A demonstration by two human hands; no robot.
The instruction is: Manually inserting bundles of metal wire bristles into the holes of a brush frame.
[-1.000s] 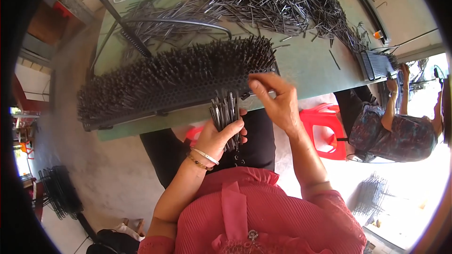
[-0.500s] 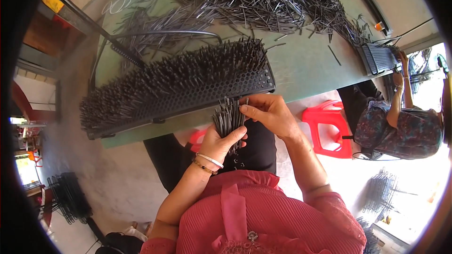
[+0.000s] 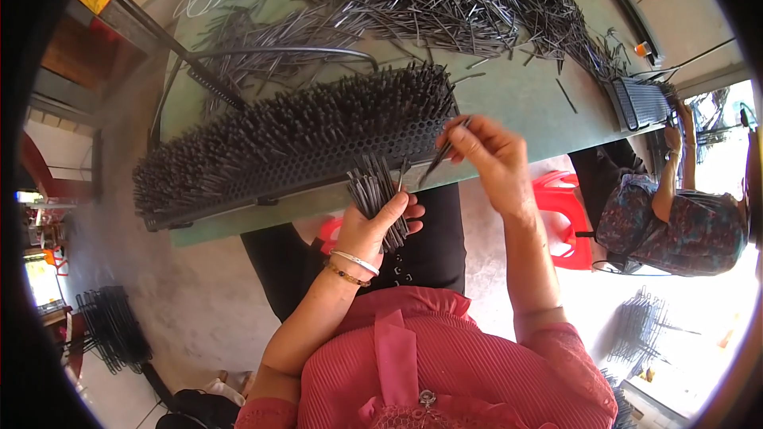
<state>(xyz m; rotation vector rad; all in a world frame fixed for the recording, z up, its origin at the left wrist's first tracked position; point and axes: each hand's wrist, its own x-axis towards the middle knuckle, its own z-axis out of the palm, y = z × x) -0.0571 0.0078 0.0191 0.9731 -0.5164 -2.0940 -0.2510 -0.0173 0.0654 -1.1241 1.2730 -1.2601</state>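
Observation:
A bundle of thin black rods is wrapped in my left hand, its thumb pressed over the front and the rod tops fanned above it. My right hand pinches a few of the same rods, tilted, between thumb and fingertips, up and to the right of the bundle. Both hands are at the near right end of a long black perforated rack. Upright dark rods fill most of its holes; bare holes show along the near side and the right end.
A large heap of loose black rods covers the far part of the green table. A bent black metal bar stands behind the rack. Red stools are at the right, where another person handles a second rack.
My right hand has moved up and to the right, away from the bundle, with a few rods in its pinch. My left hand still grips the bundle, now tipped slightly leftward.

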